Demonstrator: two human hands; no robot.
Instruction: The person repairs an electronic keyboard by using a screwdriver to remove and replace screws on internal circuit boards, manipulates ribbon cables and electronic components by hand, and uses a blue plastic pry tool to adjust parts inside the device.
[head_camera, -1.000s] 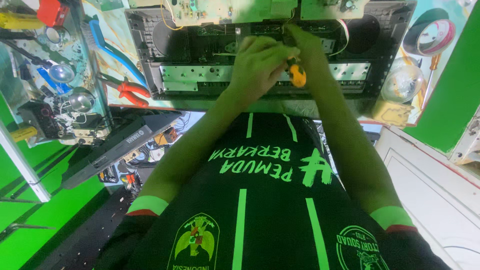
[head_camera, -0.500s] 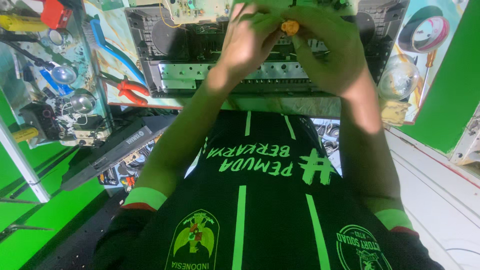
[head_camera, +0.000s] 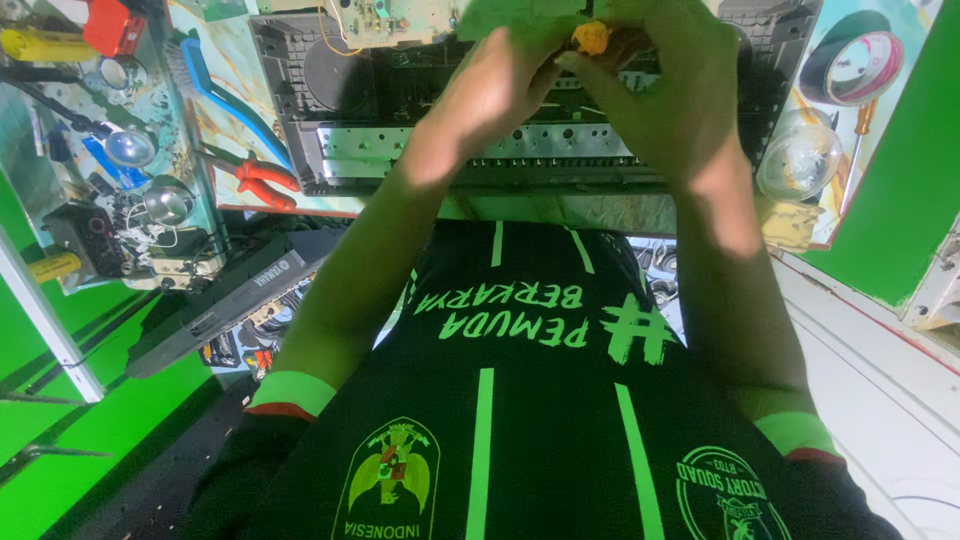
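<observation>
From the head camera, the left hand (head_camera: 490, 100) and right hand (head_camera: 665, 95) meet at the top edge over an opened grey electronics chassis (head_camera: 400, 150) — both pinching a small orange-yellow tool handle (head_camera: 591, 38) between their fingertips — with red-handled pliers (head_camera: 262, 182) lying well left.

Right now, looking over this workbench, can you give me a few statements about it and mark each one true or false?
1. Both hands, left hand and right hand, meet at a small yellow-orange piece. True.
2. The red-handled pliers lie right of the hands. False: they lie to the left.
3. A roll of tape sits at the bench's right end. True.
4. The open device chassis is bright red. False: it is grey and black.
</observation>
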